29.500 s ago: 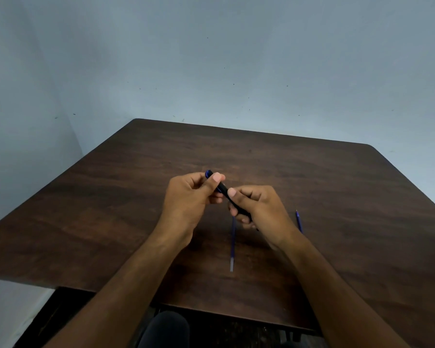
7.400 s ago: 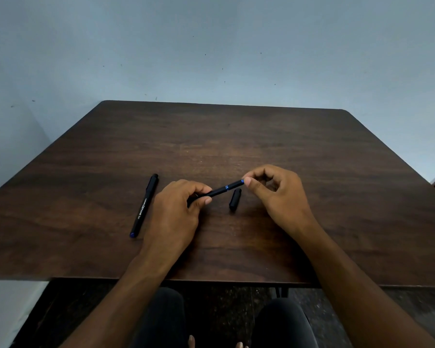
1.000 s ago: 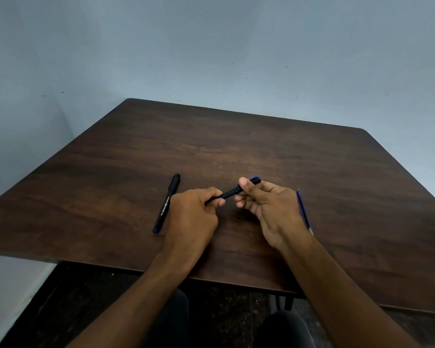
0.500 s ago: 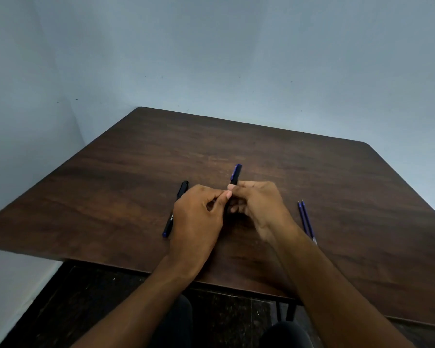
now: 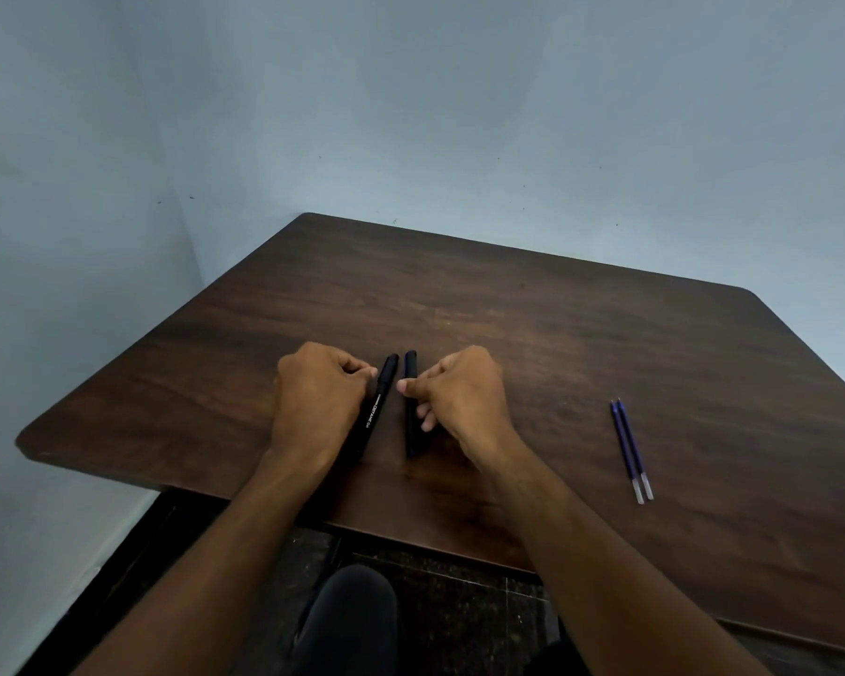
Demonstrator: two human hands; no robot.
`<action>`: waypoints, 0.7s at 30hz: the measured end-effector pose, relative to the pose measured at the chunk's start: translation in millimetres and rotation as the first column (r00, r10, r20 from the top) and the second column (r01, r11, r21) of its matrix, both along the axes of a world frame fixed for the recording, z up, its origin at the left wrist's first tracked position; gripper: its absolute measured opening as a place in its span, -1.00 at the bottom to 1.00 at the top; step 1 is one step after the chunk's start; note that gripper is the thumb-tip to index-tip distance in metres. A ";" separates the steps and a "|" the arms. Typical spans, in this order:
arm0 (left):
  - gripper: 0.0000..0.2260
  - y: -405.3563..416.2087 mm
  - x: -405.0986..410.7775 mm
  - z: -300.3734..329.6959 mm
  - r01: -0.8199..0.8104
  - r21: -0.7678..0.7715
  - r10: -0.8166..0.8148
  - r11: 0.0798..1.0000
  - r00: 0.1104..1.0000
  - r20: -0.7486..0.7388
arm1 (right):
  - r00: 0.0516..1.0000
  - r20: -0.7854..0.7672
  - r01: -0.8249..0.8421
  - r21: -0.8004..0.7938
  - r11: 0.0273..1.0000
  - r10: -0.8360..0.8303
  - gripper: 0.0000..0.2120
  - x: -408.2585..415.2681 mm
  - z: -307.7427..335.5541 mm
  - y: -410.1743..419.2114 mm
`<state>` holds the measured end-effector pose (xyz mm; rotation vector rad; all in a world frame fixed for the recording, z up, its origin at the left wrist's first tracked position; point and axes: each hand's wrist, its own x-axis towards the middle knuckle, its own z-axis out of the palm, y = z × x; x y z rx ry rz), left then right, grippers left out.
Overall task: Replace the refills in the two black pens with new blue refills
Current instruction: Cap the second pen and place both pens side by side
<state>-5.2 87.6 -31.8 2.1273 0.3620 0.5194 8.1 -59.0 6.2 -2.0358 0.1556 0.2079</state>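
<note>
Black pens (image 5: 379,407) now side by side on table (image 5: 606,344) (capped); hands (image 5: 320,397) curled, touching them

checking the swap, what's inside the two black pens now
Not visible. Both black pens lie closed on the table between the left hand and right hand. Two blue refills lie loose further right.

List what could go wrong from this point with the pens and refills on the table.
1. The two loose refills lie side by side near the table front edge; they look round, so a nudge might roll them off.
2. Both black pens lie close together between the left hand and right hand; withdrawing a hand carelessly could knock one askew.
3. Nothing marks the loose refills as old, so they might be reused.
</note>
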 end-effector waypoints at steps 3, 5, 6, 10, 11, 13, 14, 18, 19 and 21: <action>-0.90 0.0 3.5 -0.1 0.025 0.004 -0.024 1.000 0.999 -0.049 | 0.999 -0.050 -0.023 -0.099 0.995 0.018 -0.74 3.3 2.7 4.7; -0.89 -0.1 5.3 0.7 0.029 0.022 -0.028 0.999 0.997 -0.076 | 0.997 -0.071 -0.017 -0.150 0.989 0.006 -0.73 8.1 2.1 8.4; -0.89 -0.5 6.0 1.2 0.034 0.036 -0.031 0.999 0.995 -0.090 | 0.994 -0.112 -0.034 -0.187 0.982 0.013 -0.72 11.4 2.9 10.2; -0.88 -3.5 7.6 3.3 0.034 0.086 -0.024 0.996 0.993 -0.119 | 0.948 -0.315 -0.149 -0.286 0.947 0.054 -0.67 24.6 7.6 15.5; -0.87 -3.7 7.9 2.9 0.034 0.091 -0.023 0.995 0.993 -0.119 | 0.946 -0.319 -0.150 -0.292 0.945 0.052 -0.62 25.3 5.7 16.2; -0.88 -5.0 6.6 2.8 0.040 0.102 -0.029 0.994 0.993 -0.111 | 0.956 -0.291 -0.126 -0.292 0.948 0.037 -0.57 25.3 1.1 18.2; -0.88 -5.5 5.6 3.0 0.042 0.105 -0.031 0.994 0.994 -0.107 | 0.964 -0.263 -0.112 -0.288 0.951 0.035 -0.57 24.8 -0.6 18.6; -0.89 -6.5 3.4 2.9 0.051 0.124 -0.040 0.991 0.995 -0.093 | 0.984 -0.177 -0.072 -0.258 0.963 0.026 -0.64 20.7 -3.4 16.4; -0.89 -6.6 3.7 2.3 0.055 0.127 -0.044 0.990 0.995 -0.085 | 0.986 -0.165 -0.060 -0.257 0.965 0.018 -0.65 17.9 -2.4 16.0; -0.88 -6.0 2.9 2.7 0.041 0.134 -0.031 0.990 0.996 -0.079 | 0.993 -0.119 -0.029 -0.239 0.971 0.001 -0.68 14.4 -3.9 14.9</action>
